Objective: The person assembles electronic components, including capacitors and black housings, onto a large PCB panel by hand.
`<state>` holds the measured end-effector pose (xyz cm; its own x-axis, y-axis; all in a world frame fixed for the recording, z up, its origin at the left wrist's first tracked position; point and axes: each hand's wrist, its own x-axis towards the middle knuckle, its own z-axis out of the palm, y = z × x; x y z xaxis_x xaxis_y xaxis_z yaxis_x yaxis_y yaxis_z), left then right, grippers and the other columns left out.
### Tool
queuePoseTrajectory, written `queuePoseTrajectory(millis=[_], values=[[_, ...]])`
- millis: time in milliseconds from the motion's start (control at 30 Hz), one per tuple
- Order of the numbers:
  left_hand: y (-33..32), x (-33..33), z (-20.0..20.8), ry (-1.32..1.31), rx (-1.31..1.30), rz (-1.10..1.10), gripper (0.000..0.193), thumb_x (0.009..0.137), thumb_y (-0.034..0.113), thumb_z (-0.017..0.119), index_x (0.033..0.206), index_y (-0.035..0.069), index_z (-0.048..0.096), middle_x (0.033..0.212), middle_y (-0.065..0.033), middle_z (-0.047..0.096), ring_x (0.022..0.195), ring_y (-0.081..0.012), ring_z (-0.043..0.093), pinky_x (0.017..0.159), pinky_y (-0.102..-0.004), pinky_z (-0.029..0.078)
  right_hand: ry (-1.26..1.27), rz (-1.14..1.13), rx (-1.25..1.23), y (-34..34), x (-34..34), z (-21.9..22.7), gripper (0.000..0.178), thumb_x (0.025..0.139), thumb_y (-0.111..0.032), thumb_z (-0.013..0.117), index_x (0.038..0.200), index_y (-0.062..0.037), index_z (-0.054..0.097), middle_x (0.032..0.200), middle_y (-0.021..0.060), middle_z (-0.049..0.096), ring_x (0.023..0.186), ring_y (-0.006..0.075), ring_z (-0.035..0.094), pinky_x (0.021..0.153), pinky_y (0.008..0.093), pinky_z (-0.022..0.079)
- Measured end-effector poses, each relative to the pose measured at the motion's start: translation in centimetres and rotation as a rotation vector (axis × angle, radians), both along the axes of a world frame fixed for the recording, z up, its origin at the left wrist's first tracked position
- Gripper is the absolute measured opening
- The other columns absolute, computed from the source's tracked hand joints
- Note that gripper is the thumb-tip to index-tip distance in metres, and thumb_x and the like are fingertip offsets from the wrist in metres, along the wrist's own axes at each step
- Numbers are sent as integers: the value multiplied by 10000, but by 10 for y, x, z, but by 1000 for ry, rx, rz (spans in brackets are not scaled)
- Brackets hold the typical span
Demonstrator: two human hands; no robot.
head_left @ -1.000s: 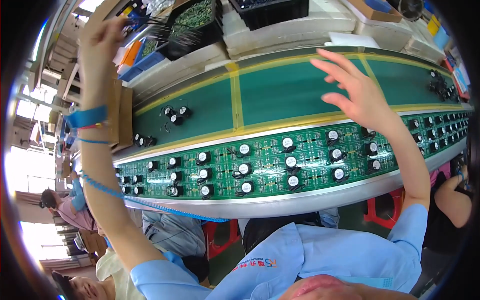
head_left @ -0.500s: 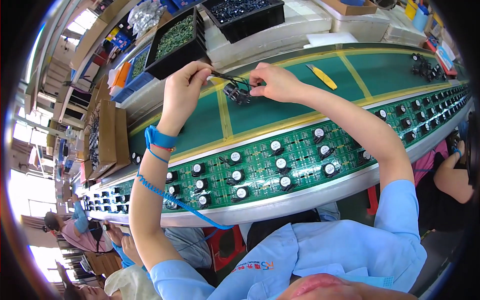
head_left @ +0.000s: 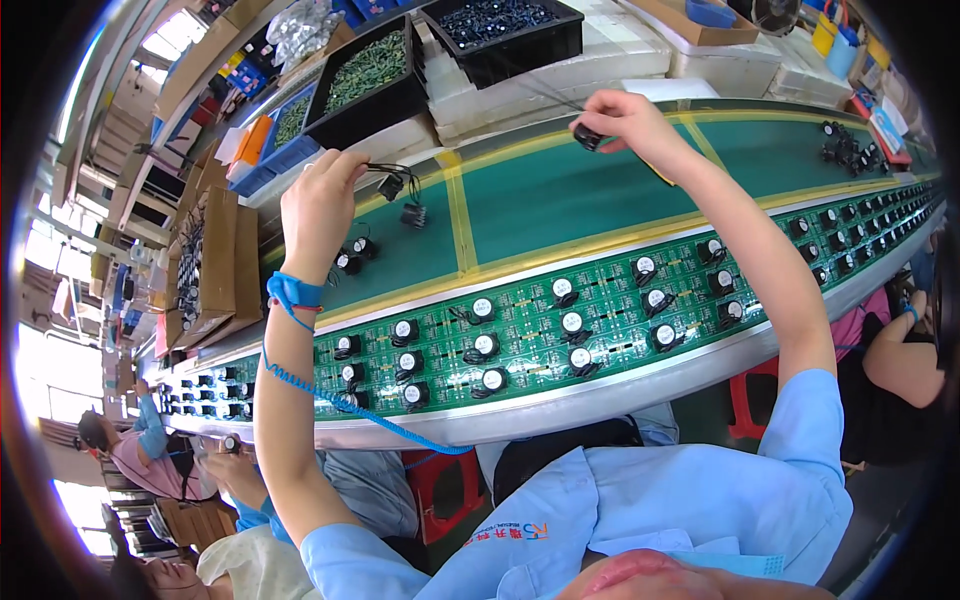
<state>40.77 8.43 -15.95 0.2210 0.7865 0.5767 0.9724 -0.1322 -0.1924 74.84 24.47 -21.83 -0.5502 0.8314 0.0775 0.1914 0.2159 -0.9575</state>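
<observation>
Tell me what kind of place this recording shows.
Most likely an electronics assembly line: green circuit boards run along a green conveyor belt, black trays of small parts sit behind it, and other workers sit alongside.

black plastic bins of small parts (head_left: 505, 30) beside brown cardboard boxes (head_left: 215, 265); red plastic stool (head_left: 440, 485) below.
</observation>
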Motion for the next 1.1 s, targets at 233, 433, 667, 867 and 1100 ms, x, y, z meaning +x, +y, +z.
queuePoseTrajectory(millis=[233, 433, 667, 867, 1100], values=[[9, 53, -39, 62, -86, -121, 138, 788, 132, 635, 925, 130, 644, 817, -59, 608, 768, -270, 639, 636, -393, 524, 156, 10, -26, -40, 14, 20, 124, 893, -261, 655, 874, -139, 652, 829, -74, 620, 744, 37, 505, 634, 242, 396], [12, 123, -30, -64, -111, -240, 311, 829, 240, 680, 1093, 78, 645, 1019, -116, 638, 979, -304, 609, 937, -417, 437, 379, 156, -220, -84, 8, 37, 122, 904, -207, 648, 940, -97, 608, 797, -37, 584, 669, 49, 573, 556, 201, 467], [-57, 177, -1, -1882, -1083, -736, 630, 1005, 365, 464, 1461, -30, 282, 1357, -161, 491, 1147, -322, 594, 994, -412, 461, 342, 229, 48, -140, 23, 41, 136, 875, -135, 654, 975, -46, 633, 833, 13, 638, 751, 107, 616, 634, 241, 504], [-114, 162, -27, -1849, -632, -470, 608, 950, 281, 616, 1379, -70, 368, 1134, -128, 591, 888, -197, 676, 794, -307, 563, 118, -34, 1094, -181, 28, 38, 87, 791, -206, 664, 817, -128, 634, 872, 5, 643, 793, 216, 649, 679, 346, 524], [-132, 160, -45, -1700, -657, -495, 515, 950, 225, 608, 1352, -38, 419, 1138, -125, 585, 892, -199, 650, 802, -318, 542, -198, -26, 1790, -154, 45, 47, 113, 794, -212, 570, 740, -121, 609, 707, -1, 582, 817, 192, 601, 1046, 528, 320]])
